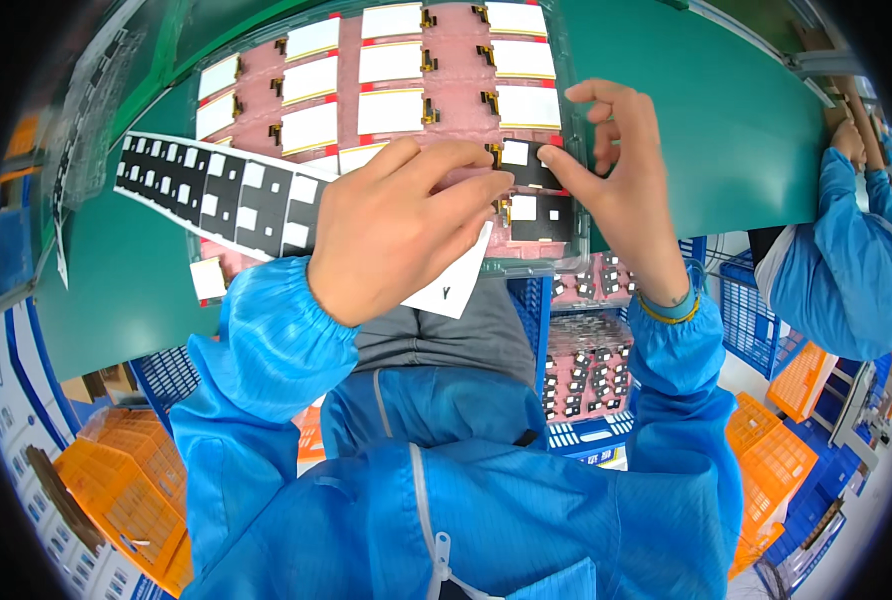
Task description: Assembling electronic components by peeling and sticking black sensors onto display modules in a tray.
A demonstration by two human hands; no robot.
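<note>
My left hand [411,225] is closed over the tray's lower middle, its fingertips near small connectors. A long sheet of black stickers with white squares [221,190] runs under this hand, apparently gripped in it; the thumb is hidden. A white paper end [456,283] sticks out below the palm. My right hand [626,170] is open at the tray's right side, thumb and fingers apart. Its thumb tip touches or hovers at the edge of a black-covered panel [534,177]. Below that lies another black-covered panel [551,222] with a white square.
A clear tray with pink lining [354,70] holds rows of white flat panels [391,60] with small connectors. It rests on a green table [706,130]. Filled trays [586,375] sit in a blue crate below. Orange crates [126,490] stand left; another person's blue sleeve [831,270] is at right.
</note>
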